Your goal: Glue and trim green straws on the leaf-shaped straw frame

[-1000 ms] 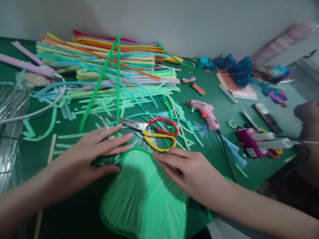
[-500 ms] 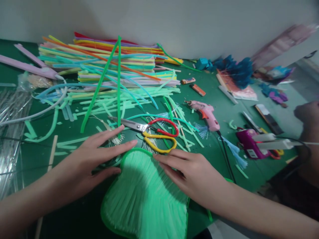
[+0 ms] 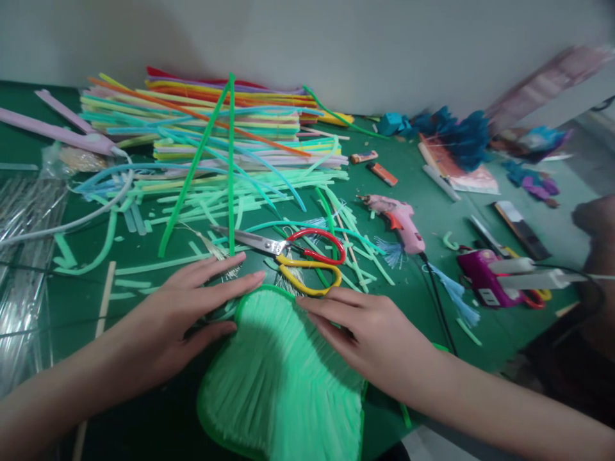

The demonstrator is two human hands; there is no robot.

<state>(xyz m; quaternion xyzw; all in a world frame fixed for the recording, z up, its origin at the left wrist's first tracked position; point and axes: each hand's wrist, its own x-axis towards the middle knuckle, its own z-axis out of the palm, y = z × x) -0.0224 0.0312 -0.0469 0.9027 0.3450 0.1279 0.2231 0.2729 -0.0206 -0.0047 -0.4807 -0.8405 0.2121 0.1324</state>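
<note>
A light green pipe-cleaner panel, edged with a brighter green pipe cleaner, lies at the front of the table. My left hand has its fingers spread, with index fingertip and thumb at the panel's upper left edge. At the upper right edge, the fingers of my right hand pinch the border. Just beyond the panel lie scissors with one red and one yellow handle, blades parted and pointing left. A bent green pipe cleaner stands out past my left fingertips.
Colourful pipe cleaners are stacked at the back by the wall. A pink glue gun and a purple power strip with plugs are on the right. At left are a lilac straightener-like tool and clear-wrapped sticks. A person's arm shows far right.
The view has shifted very slightly. My left fingers sit a touch lower beside the panel's edge; my right hand keeps its place on the border.
</note>
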